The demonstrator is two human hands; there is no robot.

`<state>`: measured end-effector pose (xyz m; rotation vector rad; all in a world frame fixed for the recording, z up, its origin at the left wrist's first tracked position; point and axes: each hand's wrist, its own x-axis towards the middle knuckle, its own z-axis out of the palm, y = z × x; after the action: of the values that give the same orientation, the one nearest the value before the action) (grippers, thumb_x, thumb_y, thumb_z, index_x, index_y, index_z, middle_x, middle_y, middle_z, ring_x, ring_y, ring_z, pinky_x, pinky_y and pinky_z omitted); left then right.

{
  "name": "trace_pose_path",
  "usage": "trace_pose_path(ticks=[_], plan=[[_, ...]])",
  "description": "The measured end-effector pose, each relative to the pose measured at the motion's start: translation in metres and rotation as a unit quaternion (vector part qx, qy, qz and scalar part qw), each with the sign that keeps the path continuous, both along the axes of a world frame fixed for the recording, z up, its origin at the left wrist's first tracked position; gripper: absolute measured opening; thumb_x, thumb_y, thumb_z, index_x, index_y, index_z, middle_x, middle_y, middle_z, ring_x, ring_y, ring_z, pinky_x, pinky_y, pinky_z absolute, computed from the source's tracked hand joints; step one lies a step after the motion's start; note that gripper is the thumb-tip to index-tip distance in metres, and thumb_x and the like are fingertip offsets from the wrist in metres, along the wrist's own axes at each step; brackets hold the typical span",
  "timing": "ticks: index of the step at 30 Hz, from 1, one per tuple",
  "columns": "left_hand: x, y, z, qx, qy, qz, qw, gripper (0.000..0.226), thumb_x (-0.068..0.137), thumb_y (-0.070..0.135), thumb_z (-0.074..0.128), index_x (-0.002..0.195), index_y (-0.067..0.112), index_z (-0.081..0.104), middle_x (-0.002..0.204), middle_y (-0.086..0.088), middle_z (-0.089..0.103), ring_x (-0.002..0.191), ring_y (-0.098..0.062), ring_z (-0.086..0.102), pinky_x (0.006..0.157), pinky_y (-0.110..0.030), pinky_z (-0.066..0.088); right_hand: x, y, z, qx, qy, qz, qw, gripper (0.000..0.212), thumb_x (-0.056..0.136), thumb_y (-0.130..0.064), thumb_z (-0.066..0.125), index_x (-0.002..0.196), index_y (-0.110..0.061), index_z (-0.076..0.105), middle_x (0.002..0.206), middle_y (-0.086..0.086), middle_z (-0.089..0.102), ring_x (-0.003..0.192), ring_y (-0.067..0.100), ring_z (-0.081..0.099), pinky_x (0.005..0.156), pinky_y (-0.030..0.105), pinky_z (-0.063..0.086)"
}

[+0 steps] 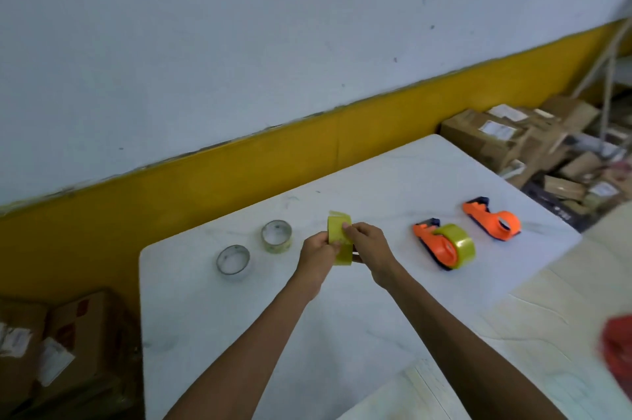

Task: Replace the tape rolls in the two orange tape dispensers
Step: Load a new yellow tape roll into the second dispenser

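Note:
I hold a yellow tape roll [337, 233] upright above the white table [342, 317] with both hands. My left hand [316, 253] grips its left side and my right hand [367, 247] pinches its right face, fingertips near the tape's loose end. To the right lies an orange dispenser [432, 243] with a full yellow roll [458, 247] on it. Farther right lies a second orange dispenser [492, 219] whose hub is bare. Two nearly used-up rolls rest on the table at left, one [233, 262] nearer and one [277, 236] farther.
A grey and yellow wall runs behind the table. Cardboard boxes [533, 142] are piled past the table's far right corner, and more boxes [51, 344] sit on the floor at left. A red object [617, 347] shows blurred at the right edge.

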<state>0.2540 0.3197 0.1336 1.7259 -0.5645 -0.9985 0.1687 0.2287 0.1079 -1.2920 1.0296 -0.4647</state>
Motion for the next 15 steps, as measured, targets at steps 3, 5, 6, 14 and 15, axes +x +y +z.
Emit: trace_pose_path(ticks=[3,5,6,14,15], plan=[[-0.042,-0.032,0.002,0.002,0.009,-0.031,0.999,0.022,0.093,0.009,0.049,0.085,0.018,0.068,0.083,0.002,0.065,0.08,-0.014,0.056,0.069,-0.024,0.044,-0.048,-0.026,-0.002,0.002,-0.009,-0.028,1.0,0.035,0.087,-0.036,0.06,0.092,-0.002,0.065,0.104,0.027,0.066,0.101,0.039,0.066,0.085,0.053,0.058],[-0.073,-0.053,0.003,0.002,0.015,-0.051,0.999,0.021,0.093,0.008,0.05,0.087,0.016,0.068,0.081,0.002,0.065,0.079,-0.013,0.057,0.068,-0.024,0.044,-0.082,-0.045,-0.003,0.004,-0.013,-0.044,0.999,0.032,0.087,-0.035,0.061,0.093,-0.003,0.065,0.107,0.026,0.067,0.101,0.037,0.067,0.086,0.051,0.058],[-0.089,-0.064,0.004,0.002,0.018,-0.063,0.998,0.021,0.092,0.007,0.05,0.086,0.015,0.068,0.081,0.002,0.065,0.078,-0.012,0.057,0.067,-0.024,0.044,-0.099,-0.054,-0.003,0.006,-0.016,-0.054,0.998,0.032,0.088,-0.033,0.06,0.095,-0.003,0.065,0.106,0.026,0.067,0.101,0.036,0.068,0.086,0.05,0.058],[-0.204,-0.139,0.001,0.009,0.022,-0.133,0.991,0.026,0.091,0.005,0.05,0.1,0.018,0.071,0.106,-0.006,0.071,0.102,-0.024,0.065,0.096,-0.038,0.051,-0.226,-0.112,-0.006,0.008,-0.011,-0.129,0.992,0.02,0.087,-0.032,0.061,0.087,-0.013,0.069,0.099,0.018,0.071,0.095,0.035,0.07,0.086,0.051,0.058],[-0.215,-0.148,0.0,0.012,0.019,-0.14,0.99,0.025,0.091,0.006,0.05,0.099,0.019,0.07,0.106,-0.005,0.07,0.102,-0.023,0.064,0.098,-0.04,0.05,-0.238,-0.117,-0.005,0.009,-0.013,-0.139,0.99,0.019,0.088,-0.032,0.061,0.09,-0.015,0.07,0.103,0.018,0.071,0.096,0.033,0.07,0.087,0.051,0.058]])
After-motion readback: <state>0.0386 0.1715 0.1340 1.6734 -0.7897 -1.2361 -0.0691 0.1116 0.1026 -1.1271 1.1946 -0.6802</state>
